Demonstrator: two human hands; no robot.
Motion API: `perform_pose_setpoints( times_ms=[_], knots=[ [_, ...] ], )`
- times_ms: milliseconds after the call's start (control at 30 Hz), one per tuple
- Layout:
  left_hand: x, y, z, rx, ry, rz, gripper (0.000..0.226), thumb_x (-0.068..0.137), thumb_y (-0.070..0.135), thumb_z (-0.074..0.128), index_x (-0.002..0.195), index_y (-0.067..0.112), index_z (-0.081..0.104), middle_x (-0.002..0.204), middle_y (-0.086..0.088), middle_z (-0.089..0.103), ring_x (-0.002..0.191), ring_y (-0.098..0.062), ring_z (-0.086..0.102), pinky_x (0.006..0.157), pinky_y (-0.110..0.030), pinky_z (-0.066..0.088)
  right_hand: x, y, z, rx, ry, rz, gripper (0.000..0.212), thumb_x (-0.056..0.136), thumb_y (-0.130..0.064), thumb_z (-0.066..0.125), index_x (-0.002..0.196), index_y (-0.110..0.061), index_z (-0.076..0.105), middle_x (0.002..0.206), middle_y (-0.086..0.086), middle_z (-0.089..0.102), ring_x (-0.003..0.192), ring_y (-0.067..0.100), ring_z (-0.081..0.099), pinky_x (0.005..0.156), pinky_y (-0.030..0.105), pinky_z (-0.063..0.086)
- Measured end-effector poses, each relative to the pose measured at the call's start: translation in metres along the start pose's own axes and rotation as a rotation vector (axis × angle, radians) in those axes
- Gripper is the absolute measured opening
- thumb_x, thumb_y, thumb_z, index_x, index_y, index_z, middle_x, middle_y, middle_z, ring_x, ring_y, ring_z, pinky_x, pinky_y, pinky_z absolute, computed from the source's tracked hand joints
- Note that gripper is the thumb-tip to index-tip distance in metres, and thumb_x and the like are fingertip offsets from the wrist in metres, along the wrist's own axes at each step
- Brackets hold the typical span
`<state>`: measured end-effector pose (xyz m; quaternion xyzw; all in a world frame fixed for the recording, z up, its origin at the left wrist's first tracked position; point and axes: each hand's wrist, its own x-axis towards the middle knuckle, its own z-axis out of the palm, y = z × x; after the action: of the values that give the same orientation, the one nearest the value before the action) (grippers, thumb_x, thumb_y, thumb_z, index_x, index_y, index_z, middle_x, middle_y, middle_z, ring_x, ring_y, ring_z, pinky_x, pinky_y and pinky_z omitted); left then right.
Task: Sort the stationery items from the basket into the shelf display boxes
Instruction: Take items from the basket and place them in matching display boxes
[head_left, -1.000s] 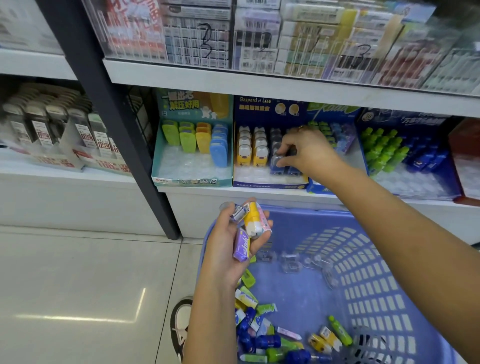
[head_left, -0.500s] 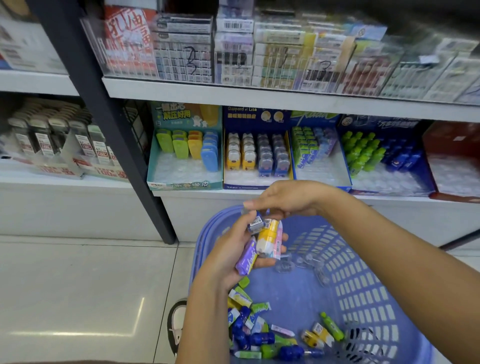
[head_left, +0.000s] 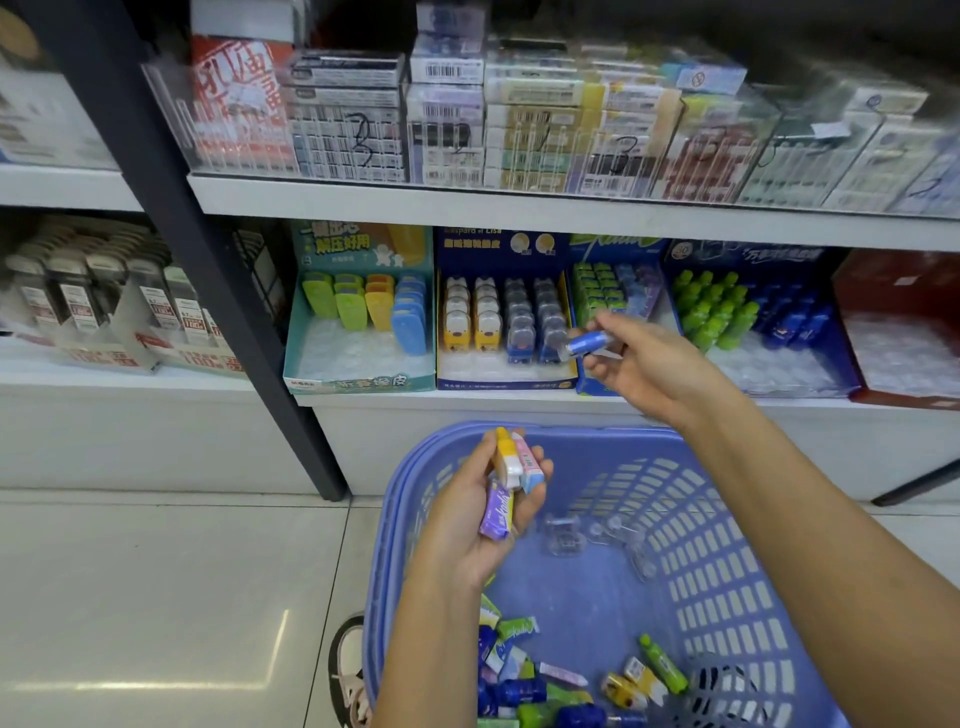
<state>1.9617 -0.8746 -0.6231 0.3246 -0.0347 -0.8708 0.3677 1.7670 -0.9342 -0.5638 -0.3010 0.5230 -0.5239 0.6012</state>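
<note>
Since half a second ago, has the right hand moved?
Yes. The right hand rose from the basket rim toward the display boxes, holding a blue item.

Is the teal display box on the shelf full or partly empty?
Partly empty: coloured items fill only the back of the teal box; its front slots are bare.

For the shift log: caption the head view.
Right hand holds blue item before display boxes; left hand grips three items over the basket.
</note>
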Motion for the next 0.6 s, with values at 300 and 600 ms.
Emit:
perform_pose_setpoints(
  times_ms=[300,600],
  knots=[
    [0.009,0.004,-0.005,-0.067,0.05,0.032,0.031,0.093,0.028,0.054,0.108,0.003,0.066,0.091,-0.014,0.069,0.075,-0.026,0.072,0.052,-0.03,0.059,0.013,-0.001,0.004,-1.177,0.108,-0.501,0.027,0.075,-0.01,0.078,0.095,-0.011,0.061,0.083,-0.001,0.058,0.069,0.004,0.053,0.066,0.008,0.048],
    [0.012,0.007,-0.009,-0.072,0.027,0.066,0.043,0.078,0.014,0.063,0.118,0.001,0.06,0.102,-0.018,0.068,0.085,-0.033,0.071,0.056,-0.033,0.06,0.026,0.007,-0.002,-1.3,0.064,-0.623,0.02,0.076,-0.007,0.076,0.091,-0.003,0.064,0.093,0.011,0.064,0.083,0.024,0.062,0.078,0.033,0.052]
  ],
)
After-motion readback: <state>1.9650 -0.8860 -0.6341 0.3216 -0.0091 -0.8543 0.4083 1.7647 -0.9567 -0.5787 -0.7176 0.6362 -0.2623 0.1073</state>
